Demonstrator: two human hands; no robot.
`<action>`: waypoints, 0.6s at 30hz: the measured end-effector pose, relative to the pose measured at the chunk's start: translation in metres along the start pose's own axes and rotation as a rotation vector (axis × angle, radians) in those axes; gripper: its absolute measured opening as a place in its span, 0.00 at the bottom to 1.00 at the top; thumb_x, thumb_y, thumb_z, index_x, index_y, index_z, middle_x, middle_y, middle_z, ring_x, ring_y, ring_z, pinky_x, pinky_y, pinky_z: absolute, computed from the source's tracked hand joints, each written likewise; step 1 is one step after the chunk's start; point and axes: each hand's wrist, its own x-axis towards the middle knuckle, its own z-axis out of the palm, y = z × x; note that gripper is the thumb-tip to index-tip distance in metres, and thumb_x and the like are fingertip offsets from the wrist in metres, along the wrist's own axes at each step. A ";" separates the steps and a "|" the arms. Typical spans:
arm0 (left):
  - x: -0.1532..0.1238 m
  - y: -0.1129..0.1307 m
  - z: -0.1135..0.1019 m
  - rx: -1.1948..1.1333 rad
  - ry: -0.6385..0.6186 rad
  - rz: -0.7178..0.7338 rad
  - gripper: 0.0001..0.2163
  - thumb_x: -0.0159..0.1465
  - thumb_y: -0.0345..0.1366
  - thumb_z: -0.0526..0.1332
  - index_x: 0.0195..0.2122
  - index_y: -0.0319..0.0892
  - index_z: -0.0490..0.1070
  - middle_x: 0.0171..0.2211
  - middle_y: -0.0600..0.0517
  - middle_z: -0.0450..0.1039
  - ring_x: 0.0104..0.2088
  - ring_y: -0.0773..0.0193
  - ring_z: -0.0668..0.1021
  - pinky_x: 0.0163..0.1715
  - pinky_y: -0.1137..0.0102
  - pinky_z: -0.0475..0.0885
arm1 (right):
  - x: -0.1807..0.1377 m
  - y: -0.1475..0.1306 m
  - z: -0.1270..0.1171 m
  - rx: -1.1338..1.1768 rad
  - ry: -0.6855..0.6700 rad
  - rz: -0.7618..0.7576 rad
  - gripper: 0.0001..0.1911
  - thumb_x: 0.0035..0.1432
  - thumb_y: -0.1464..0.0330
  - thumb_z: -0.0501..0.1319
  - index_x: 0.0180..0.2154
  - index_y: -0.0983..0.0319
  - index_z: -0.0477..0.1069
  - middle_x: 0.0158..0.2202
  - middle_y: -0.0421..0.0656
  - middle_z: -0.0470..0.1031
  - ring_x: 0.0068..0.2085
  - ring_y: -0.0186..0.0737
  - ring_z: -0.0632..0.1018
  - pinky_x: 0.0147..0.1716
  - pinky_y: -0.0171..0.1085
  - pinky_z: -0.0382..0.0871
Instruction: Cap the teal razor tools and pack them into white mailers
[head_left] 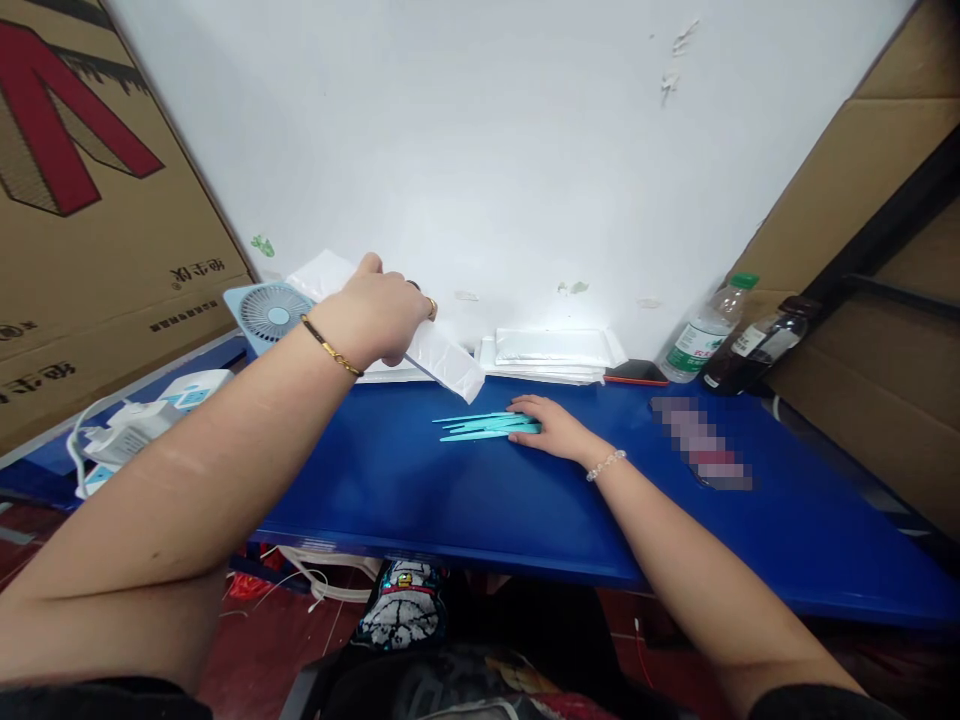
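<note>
My left hand (390,310) is closed over a flat white packet (448,366), raised above the back of the blue table. The packet looks thin and slightly crinkled, and its middle is hidden behind my fingers. On the tabletop, my right hand (555,428) grips the right-hand ends of several slim turquoise sticks (480,426). Their tapered tips point left and fan apart a little. Behind my right hand, against the wall, lies a stack of similar white packets (551,352). More white packets (394,374) lie partly hidden under my left hand.
A light-blue fan (271,312) and white power strips with plugs (139,430) are at the left. At the right stand a green-capped bottle (705,330) and a dark bottle (761,350), beside a phone (636,373). Cardboard (97,230) flanks the blue table (420,500). A blurred-out item (701,443) lies at right.
</note>
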 end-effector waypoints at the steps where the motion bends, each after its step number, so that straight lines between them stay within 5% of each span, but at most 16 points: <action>1: -0.003 -0.003 -0.001 -0.005 -0.033 -0.003 0.20 0.55 0.47 0.61 0.47 0.48 0.70 0.36 0.51 0.71 0.51 0.46 0.67 0.53 0.51 0.41 | 0.000 0.000 0.000 -0.001 -0.002 -0.001 0.23 0.54 0.56 0.62 0.51 0.58 0.70 0.53 0.47 0.70 0.55 0.51 0.70 0.54 0.50 0.65; 4: -0.011 -0.010 0.015 -0.044 -0.148 -0.011 0.25 0.48 0.47 0.65 0.49 0.48 0.69 0.39 0.50 0.73 0.47 0.48 0.70 0.52 0.54 0.47 | -0.001 -0.001 -0.001 0.008 -0.016 0.000 0.24 0.55 0.56 0.61 0.52 0.57 0.70 0.55 0.48 0.69 0.56 0.51 0.69 0.54 0.50 0.65; 12: -0.021 -0.018 0.136 -0.187 -0.147 -0.126 0.39 0.48 0.51 0.65 0.61 0.47 0.57 0.55 0.39 0.65 0.54 0.45 0.66 0.49 0.58 0.56 | -0.004 -0.005 -0.003 0.032 -0.052 0.014 0.27 0.52 0.55 0.64 0.53 0.55 0.69 0.55 0.46 0.69 0.57 0.51 0.68 0.54 0.49 0.66; 15: -0.024 -0.004 0.141 -0.239 0.008 -0.172 0.45 0.46 0.54 0.66 0.64 0.48 0.50 0.60 0.39 0.57 0.58 0.41 0.59 0.51 0.55 0.55 | -0.004 -0.002 -0.009 0.045 0.009 0.031 0.25 0.54 0.55 0.62 0.53 0.56 0.69 0.54 0.46 0.70 0.55 0.48 0.70 0.53 0.47 0.67; 18: -0.020 0.022 0.130 -0.384 0.107 -0.070 0.29 0.56 0.53 0.58 0.58 0.49 0.61 0.58 0.45 0.62 0.55 0.49 0.65 0.52 0.59 0.58 | -0.004 0.006 -0.017 0.041 0.134 0.052 0.15 0.62 0.60 0.55 0.46 0.57 0.73 0.49 0.46 0.73 0.51 0.44 0.73 0.52 0.45 0.67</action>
